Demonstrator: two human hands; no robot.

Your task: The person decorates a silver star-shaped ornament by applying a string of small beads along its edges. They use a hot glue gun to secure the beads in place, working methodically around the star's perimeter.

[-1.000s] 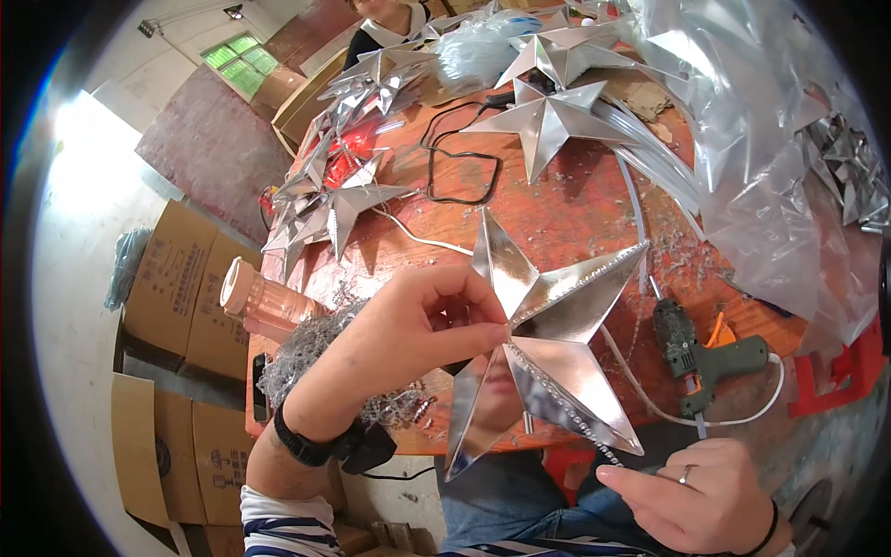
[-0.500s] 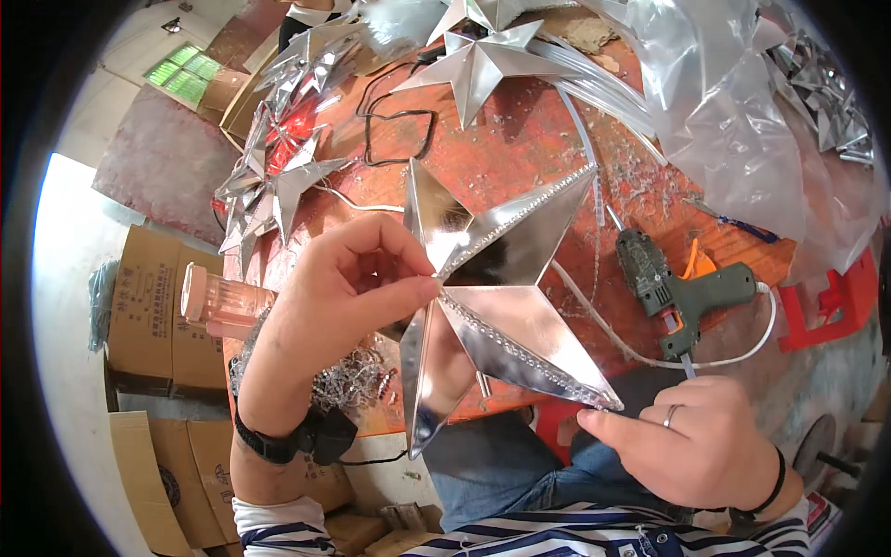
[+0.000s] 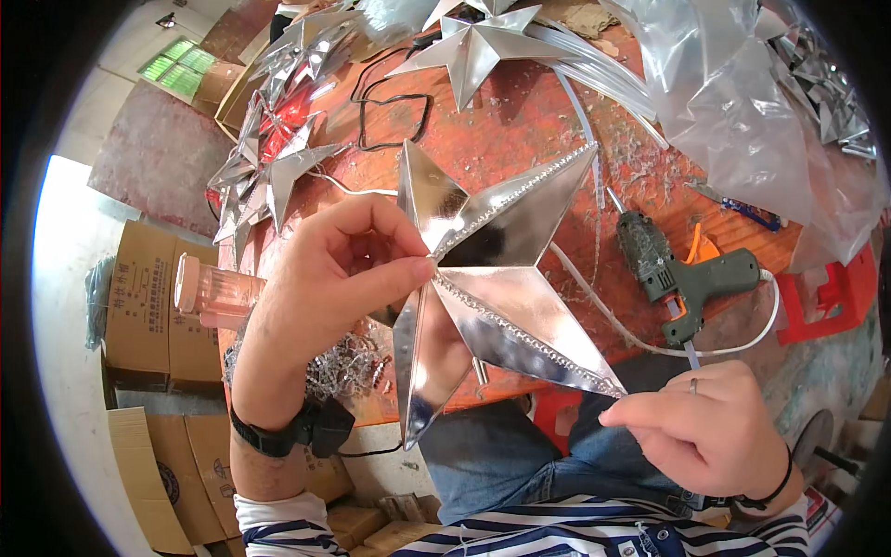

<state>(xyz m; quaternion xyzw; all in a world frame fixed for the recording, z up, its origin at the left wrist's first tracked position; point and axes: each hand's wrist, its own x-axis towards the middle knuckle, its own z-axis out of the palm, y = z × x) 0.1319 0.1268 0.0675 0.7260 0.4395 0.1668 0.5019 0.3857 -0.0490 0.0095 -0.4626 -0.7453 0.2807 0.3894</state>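
A shiny silver five-pointed star (image 3: 520, 306) is held up in front of me, over the table's front edge. Lines of small clear beads (image 3: 506, 336) run along the ridges of its upper right and lower right points. My left hand (image 3: 371, 255) is closed in a pinch at the star's centre, thumb and fingertips together. At the tip of the lower right point, the fingers of my right hand (image 3: 696, 427) are closed on the star's end. The other fingers are curled in. A dark green glue gun (image 3: 682, 274) with an orange trigger lies beyond my right hand.
Finished-looking silver stars (image 3: 473, 51) lie at the back and left of the red-brown table (image 3: 520, 121). Clear plastic bags (image 3: 733, 121) cover the right rear. A pink cup (image 3: 218, 292), tangled bead strands (image 3: 348, 371), a red stand (image 3: 826, 297) and cardboard boxes (image 3: 139, 306) are around.
The star and my left hand have shifted slightly up and left in the picture. My right hand has moved a little right and stays at the lower right tip.
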